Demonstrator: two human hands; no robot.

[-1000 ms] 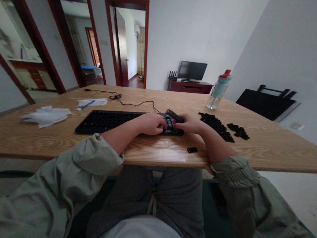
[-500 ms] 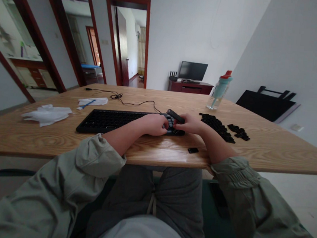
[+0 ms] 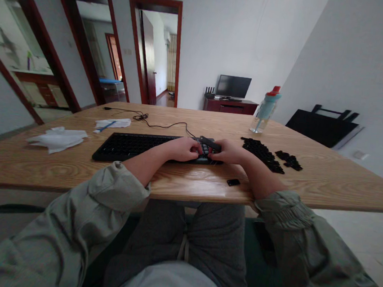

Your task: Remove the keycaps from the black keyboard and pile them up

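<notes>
A black keyboard (image 3: pixel 133 146) lies along the near part of the wooden table. My right hand (image 3: pixel 231 152) is closed round a dark, bar-shaped tool (image 3: pixel 211 143), over the keyboard's right end. The tool's handle points up and left; its working end is too small to make out. Beside it, my left hand (image 3: pixel 184 149) is closed over the keys with its fingertips pinched together, and what they hold, if anything, is hidden. Both hands cover much of the keyboard's right part. Close to my right wrist lies one small black keycap (image 3: pixel 233 182).
Loose black keycaps (image 3: pixel 260 153) lie in a pile right of my hands, with a smaller pile (image 3: pixel 288 160) beyond. A water bottle (image 3: pixel 264 112) stands behind them. Crumpled white tissue (image 3: pixel 58 139) and a blue-and-white stick (image 3: pixel 105 127) are on the left; a cable (image 3: pixel 166 125) trails behind the keyboard.
The tool in my right hand has tilted flatter and shifted slightly down. My left fingertips have moved a little. The keyboard and keycap piles stay where they were.
</notes>
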